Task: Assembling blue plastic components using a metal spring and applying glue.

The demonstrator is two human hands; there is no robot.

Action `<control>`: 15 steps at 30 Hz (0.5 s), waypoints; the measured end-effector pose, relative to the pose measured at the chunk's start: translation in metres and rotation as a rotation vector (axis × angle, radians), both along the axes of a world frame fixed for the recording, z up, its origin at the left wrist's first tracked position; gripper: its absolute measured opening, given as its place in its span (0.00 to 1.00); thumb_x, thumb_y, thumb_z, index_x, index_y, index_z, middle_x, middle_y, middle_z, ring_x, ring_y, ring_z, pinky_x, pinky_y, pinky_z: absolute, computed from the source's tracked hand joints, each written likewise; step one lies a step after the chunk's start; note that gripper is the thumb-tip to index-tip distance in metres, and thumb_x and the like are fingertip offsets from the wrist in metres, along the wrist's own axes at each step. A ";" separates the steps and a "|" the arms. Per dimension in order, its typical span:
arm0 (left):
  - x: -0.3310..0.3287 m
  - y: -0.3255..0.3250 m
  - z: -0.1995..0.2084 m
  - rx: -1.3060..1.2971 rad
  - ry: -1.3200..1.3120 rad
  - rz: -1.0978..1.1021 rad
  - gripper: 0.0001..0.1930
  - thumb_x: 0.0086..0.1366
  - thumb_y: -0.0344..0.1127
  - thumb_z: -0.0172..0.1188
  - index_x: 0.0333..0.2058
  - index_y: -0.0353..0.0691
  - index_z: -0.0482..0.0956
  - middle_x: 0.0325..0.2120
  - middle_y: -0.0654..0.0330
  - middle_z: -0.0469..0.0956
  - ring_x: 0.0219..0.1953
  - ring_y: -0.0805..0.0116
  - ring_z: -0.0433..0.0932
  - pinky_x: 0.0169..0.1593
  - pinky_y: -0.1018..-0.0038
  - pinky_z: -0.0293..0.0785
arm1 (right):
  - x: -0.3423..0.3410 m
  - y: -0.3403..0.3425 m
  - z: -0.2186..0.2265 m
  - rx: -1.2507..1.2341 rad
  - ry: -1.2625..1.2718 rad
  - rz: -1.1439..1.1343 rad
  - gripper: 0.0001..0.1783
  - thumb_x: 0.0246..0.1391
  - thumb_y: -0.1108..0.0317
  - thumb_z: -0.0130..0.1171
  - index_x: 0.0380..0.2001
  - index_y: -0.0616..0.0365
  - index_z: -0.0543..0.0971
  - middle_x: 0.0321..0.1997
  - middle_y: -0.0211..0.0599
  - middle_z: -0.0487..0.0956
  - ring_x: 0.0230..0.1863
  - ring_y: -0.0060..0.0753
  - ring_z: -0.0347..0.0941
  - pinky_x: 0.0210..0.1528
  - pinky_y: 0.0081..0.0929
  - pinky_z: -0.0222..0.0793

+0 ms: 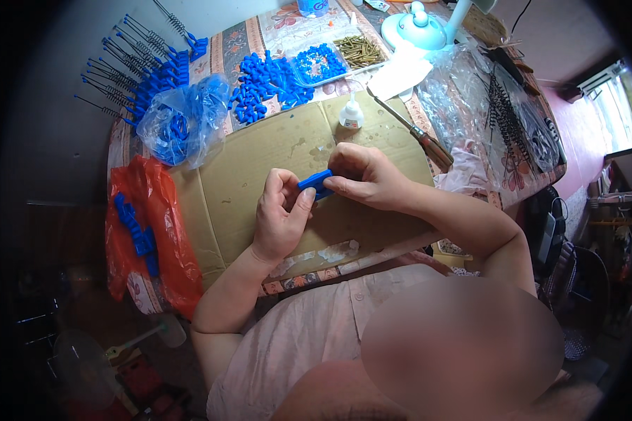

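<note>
A small blue plastic part is held between my two hands, just above a flattened cardboard sheet. My left hand pinches its left end between thumb and fingers. On the other end, the thumb and bent fingers of my right hand close. My fingers cover much of the part, so its full shape is hidden. Beyond the hands stands a small white squeeze bottle with a narrow tip. A screwdriver with a brown handle lies at the right edge of the cardboard.
Loose blue pieces lie behind the cardboard, near a clear box and brass-coloured pins. Blue parts with black springs stand far left. A red bag sits left; dark springs and a lamp are right.
</note>
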State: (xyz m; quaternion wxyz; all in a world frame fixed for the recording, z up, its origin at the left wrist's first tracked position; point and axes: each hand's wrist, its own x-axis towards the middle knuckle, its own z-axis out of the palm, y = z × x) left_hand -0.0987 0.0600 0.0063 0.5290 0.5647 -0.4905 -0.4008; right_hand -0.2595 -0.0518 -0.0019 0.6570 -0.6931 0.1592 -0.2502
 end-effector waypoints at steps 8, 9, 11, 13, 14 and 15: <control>-0.001 -0.001 -0.001 0.002 0.030 -0.007 0.09 0.62 0.29 0.53 0.33 0.38 0.61 0.21 0.63 0.71 0.21 0.82 0.69 0.23 0.85 0.66 | 0.000 -0.001 -0.001 -0.018 -0.005 -0.007 0.08 0.52 0.73 0.58 0.30 0.60 0.69 0.25 0.24 0.68 0.27 0.12 0.62 0.28 0.15 0.60; -0.001 -0.001 -0.001 0.002 0.030 -0.008 0.09 0.62 0.29 0.53 0.33 0.38 0.61 0.21 0.63 0.71 0.21 0.82 0.69 0.23 0.85 0.66 | 0.000 -0.001 -0.001 -0.018 -0.005 -0.008 0.08 0.52 0.73 0.58 0.30 0.60 0.69 0.25 0.24 0.68 0.27 0.12 0.62 0.28 0.15 0.60; -0.001 -0.001 0.000 -0.002 0.026 -0.006 0.09 0.62 0.29 0.54 0.33 0.38 0.61 0.21 0.63 0.71 0.21 0.82 0.69 0.23 0.85 0.66 | -0.001 0.000 0.001 0.010 -0.005 -0.004 0.08 0.52 0.73 0.58 0.30 0.60 0.68 0.25 0.24 0.68 0.28 0.12 0.62 0.29 0.15 0.60; 0.001 0.000 0.000 0.013 0.029 -0.023 0.09 0.62 0.29 0.53 0.34 0.38 0.60 0.23 0.62 0.70 0.22 0.81 0.70 0.24 0.85 0.67 | 0.001 0.001 0.003 0.015 -0.013 -0.023 0.08 0.50 0.73 0.58 0.28 0.61 0.68 0.23 0.25 0.68 0.26 0.14 0.61 0.28 0.17 0.59; 0.001 0.000 0.000 0.029 0.032 -0.041 0.08 0.63 0.29 0.52 0.35 0.39 0.60 0.25 0.62 0.69 0.24 0.80 0.71 0.25 0.85 0.69 | 0.001 0.001 0.003 0.019 -0.021 -0.042 0.08 0.49 0.74 0.59 0.26 0.61 0.68 0.21 0.26 0.67 0.24 0.15 0.60 0.27 0.19 0.58; 0.001 0.000 0.000 0.029 0.032 -0.042 0.08 0.63 0.29 0.52 0.35 0.39 0.60 0.25 0.62 0.69 0.24 0.80 0.71 0.25 0.85 0.69 | 0.001 0.001 0.003 0.020 -0.022 -0.042 0.08 0.49 0.74 0.59 0.26 0.61 0.68 0.21 0.26 0.67 0.24 0.15 0.60 0.27 0.19 0.58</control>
